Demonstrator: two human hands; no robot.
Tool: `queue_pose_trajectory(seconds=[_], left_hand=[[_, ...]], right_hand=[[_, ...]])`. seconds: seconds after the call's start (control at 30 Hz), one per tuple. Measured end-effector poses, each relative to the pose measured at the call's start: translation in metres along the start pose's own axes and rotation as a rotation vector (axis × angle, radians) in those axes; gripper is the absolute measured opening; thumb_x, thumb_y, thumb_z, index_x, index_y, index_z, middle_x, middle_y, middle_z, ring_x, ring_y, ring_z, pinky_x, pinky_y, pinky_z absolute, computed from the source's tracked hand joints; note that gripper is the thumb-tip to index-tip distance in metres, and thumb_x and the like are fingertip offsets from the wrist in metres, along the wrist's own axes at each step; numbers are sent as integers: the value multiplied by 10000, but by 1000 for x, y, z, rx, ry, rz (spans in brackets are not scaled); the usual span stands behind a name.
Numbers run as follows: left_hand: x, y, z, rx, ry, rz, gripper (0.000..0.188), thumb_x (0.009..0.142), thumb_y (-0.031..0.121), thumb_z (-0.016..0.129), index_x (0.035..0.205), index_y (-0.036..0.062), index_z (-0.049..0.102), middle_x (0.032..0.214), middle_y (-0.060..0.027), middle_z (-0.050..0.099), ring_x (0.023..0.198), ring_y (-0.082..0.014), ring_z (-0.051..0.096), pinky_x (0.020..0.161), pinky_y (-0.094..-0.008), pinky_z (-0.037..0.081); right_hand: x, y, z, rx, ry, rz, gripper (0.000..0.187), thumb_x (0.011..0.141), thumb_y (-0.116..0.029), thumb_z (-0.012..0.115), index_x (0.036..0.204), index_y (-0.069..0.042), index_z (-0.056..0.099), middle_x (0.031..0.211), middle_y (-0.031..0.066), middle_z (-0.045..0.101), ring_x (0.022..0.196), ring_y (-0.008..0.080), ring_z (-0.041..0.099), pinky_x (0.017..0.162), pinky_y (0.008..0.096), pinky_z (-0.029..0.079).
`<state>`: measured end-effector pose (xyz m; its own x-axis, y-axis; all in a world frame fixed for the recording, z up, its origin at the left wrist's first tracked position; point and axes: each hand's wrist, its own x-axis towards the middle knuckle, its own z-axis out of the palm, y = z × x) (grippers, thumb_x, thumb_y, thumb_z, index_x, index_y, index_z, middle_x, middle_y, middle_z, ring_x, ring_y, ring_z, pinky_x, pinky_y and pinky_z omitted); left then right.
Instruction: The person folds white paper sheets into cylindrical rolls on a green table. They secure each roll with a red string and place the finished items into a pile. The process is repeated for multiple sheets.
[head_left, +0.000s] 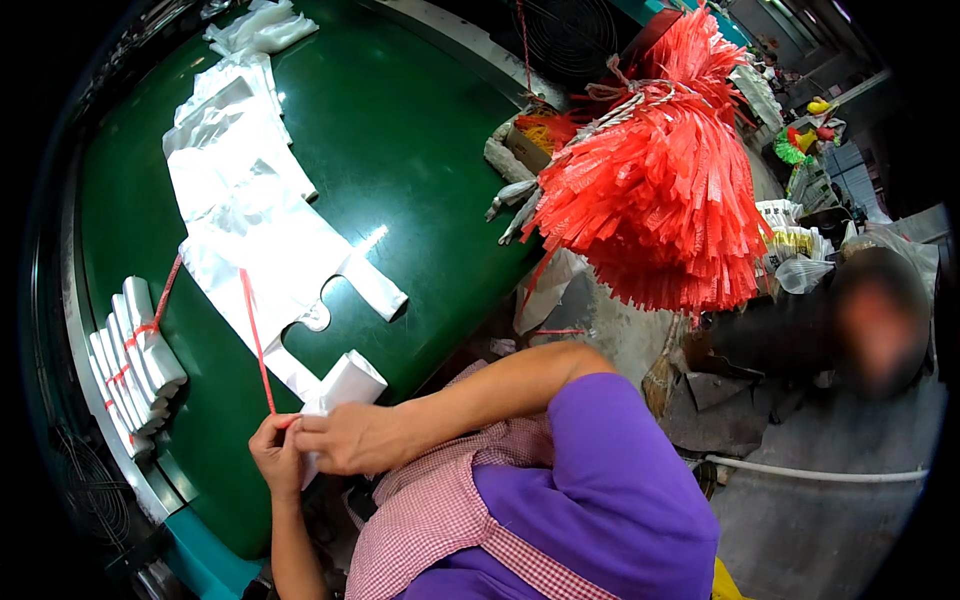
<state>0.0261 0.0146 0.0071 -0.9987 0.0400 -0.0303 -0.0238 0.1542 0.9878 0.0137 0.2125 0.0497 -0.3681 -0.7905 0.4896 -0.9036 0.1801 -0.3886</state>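
Observation:
My left hand [276, 456] is closed, pinching a thin red plastic strip [258, 340] whose free end sticks up over the white bags. Pressed close beside it, my right hand [352, 438] is closed with curled fingers at the same strip, against a rolled bundle of white plastic bags [350, 383]. My fingers hide the lower part of the bundle and the point where the strip goes round it. Beyond my hands, flat white T-shirt bags [262, 245] with cut-out handles lie overlapping in a long row.
The bags lie on a green table [430, 150]. Rolled bag bundles tied with red strips [135, 360] line its left edge. A large bunch of red plastic strips [660, 190] hangs at the right. Past it, a person [870, 320] is near bags on the floor.

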Motion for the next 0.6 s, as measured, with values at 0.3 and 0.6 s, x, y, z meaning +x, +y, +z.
queue_pose_trajectory(seconds=[0.3,0.6], left_hand=[[-26,9,3,567,-140,758,142,738,42,715,813,44,595,891,-99,560,766,-265,572,692,-384,481],[14,38,-62,577,180,213,85,812,-15,622,786,-7,541,827,-110,546,728,-244,579,615,-329,460]], right_hand=[[12,49,21,957,-59,741,192,817,-117,582,892,33,677,683,118,630,590,220,602,528,349,451],[3,-5,-6,318,-263,41,223,714,-164,700,851,-50,565,958,131,524,830,291,581,693,399,501]])
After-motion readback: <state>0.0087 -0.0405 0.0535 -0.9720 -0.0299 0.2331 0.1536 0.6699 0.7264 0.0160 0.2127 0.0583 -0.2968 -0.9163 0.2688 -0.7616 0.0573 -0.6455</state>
